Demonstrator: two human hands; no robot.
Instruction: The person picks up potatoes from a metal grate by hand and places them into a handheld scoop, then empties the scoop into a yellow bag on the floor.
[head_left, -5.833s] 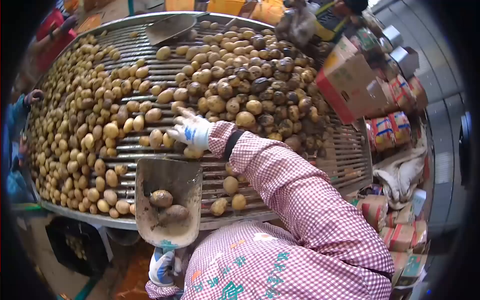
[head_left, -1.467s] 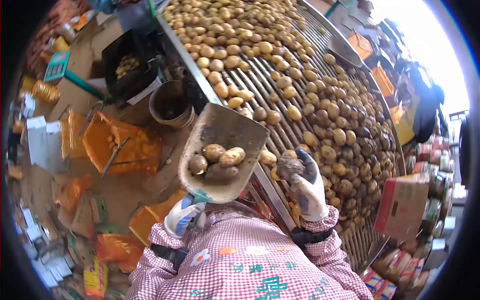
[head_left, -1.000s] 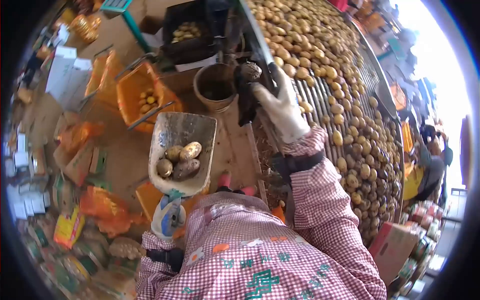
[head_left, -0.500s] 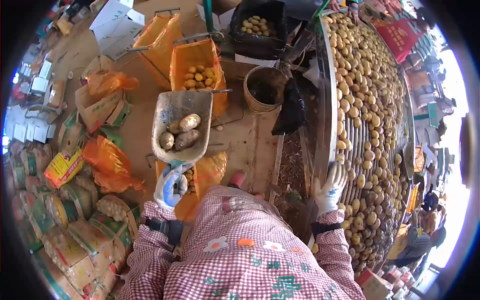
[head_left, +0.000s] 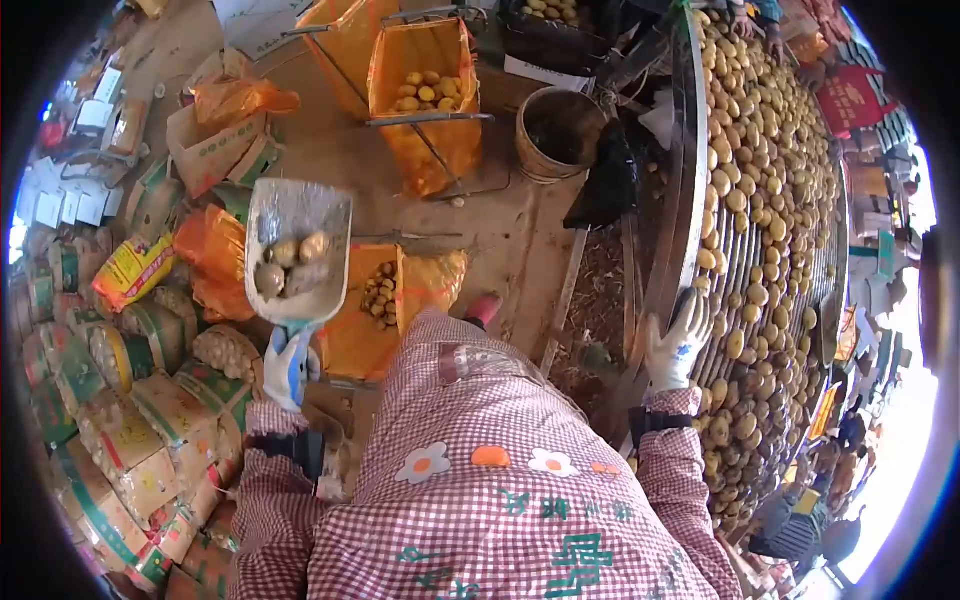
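In a white and blue glove, my left hand (head_left: 288,368) is closed round the handle of a pale, worn scoop (head_left: 318,298). Several potatoes (head_left: 286,250) lie in the scoop. Right of it, an orange mesh bag (head_left: 350,335) on the floor holds small potatoes, and another orange bag (head_left: 430,158) with potatoes hangs open on a metal frame. My right hand (head_left: 680,343), gloved too, rests with fingers spread at the metal edge (head_left: 680,220) of a slatted conveyor covered in potatoes (head_left: 765,235).
A bucket (head_left: 552,172) and a black plastic bag (head_left: 606,180) stand near the conveyor. Filled cartons (head_left: 125,435) are stacked at the left. A black crate (head_left: 555,42) holds potatoes at the top. Another person's hand (head_left: 742,22) is at the conveyor's far end.
My left hand and the scoop have moved left, away from the hanging orange bag, uncovering more of the floor bag. My right hand stays by the conveyor edge, its fingers a little more spread.
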